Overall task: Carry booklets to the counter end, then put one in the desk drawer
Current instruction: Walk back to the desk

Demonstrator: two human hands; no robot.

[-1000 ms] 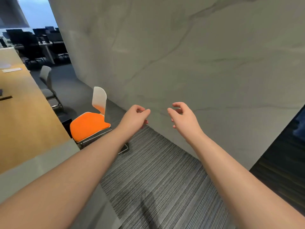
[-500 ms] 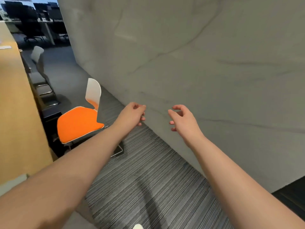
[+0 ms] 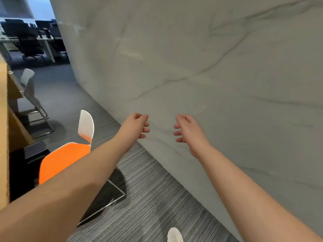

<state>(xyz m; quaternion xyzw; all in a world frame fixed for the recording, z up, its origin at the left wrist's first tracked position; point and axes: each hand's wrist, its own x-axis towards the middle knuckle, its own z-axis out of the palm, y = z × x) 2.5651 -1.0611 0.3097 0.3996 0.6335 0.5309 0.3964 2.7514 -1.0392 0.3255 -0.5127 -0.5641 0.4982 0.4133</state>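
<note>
Both my arms reach forward at chest height in front of a grey marble wall. My left hand is loosely curled with its fingers apart and holds nothing. My right hand is a hand's width to its right, fingers spread, also holding nothing. No booklet and no drawer is in view. Only a thin strip of the wooden counter shows along the left edge.
An orange-seated chair with a white back stands on the striped grey carpet below my left forearm. A second white chair stands further back by the counter. The marble wall fills the right. My white shoe shows at the bottom.
The view has moved forward past the counter, which has slid out to the left edge. The orange chair is closer. Both hands have opened their fingers a little; my shoe has come into view.
</note>
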